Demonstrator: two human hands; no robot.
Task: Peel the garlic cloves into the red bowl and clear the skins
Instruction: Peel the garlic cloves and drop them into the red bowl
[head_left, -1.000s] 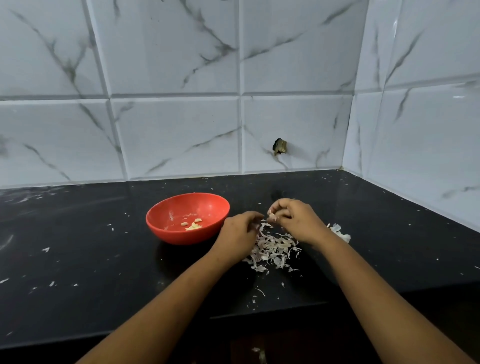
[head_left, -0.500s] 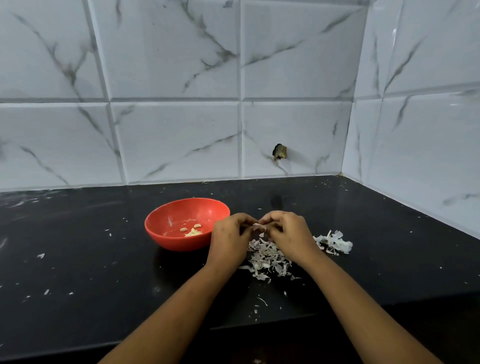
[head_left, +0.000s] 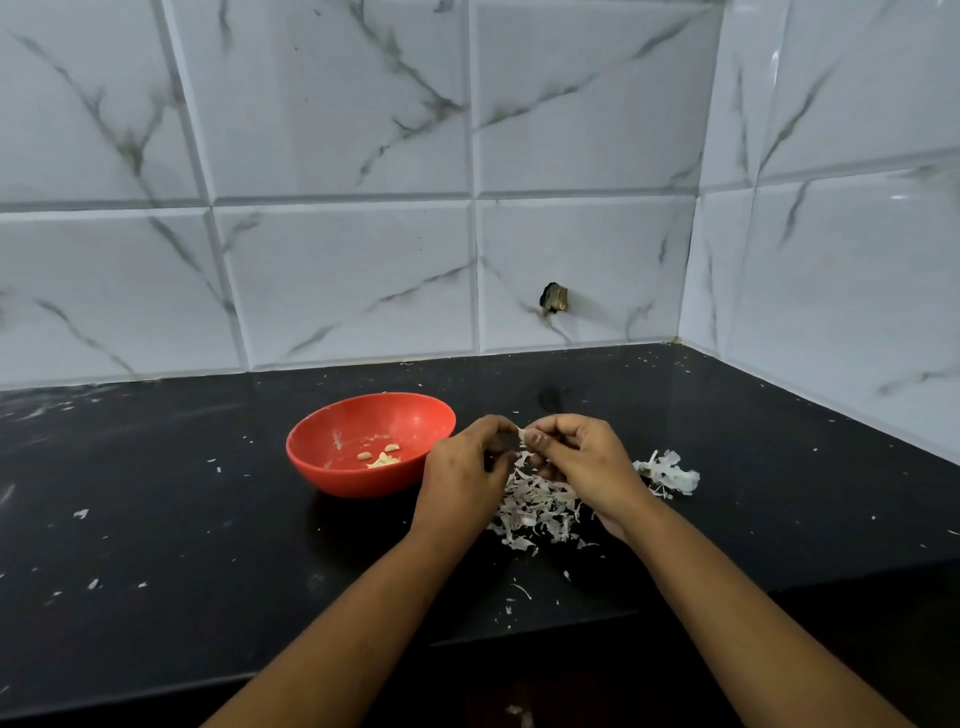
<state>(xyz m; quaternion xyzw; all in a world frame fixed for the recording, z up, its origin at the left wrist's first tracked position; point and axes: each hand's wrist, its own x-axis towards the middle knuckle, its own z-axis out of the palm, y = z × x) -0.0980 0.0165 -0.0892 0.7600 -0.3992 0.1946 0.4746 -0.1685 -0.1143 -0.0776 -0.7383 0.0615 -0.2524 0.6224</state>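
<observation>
- Head view: the red bowl (head_left: 358, 480) sits on the black counter (head_left: 182, 545), with a few peeled cloves (head_left: 382, 457) lying on its floor.
- The left hand (head_left: 462, 478) is just right of the bowl, almost touching its wall, with the fingers curled inward.
- The right hand (head_left: 587, 462) is further right of the bowl, its fingertips meeting those of the left hand.
- Both grips are closed to a pinch on a small pale garlic clove (head_left: 523, 435), held above the counter to the right of the bowl. It is too small to tell how much skin is still on it; it looks partly covered.
- A loose pile of skins (head_left: 540, 506) lies on the counter right of the bowl, under and between the two hands.
- A second, smaller clump of skins (head_left: 667, 470) lies further right of the bowl, beyond the right wrist.
- Tiny flecks of skin are scattered on the counter left of the bowl and in front of it.
- Behind the bowl stands the marbled tile wall (head_left: 337, 270), with a dark hole (head_left: 554, 299) in one tile behind the bowl and to its right.
</observation>
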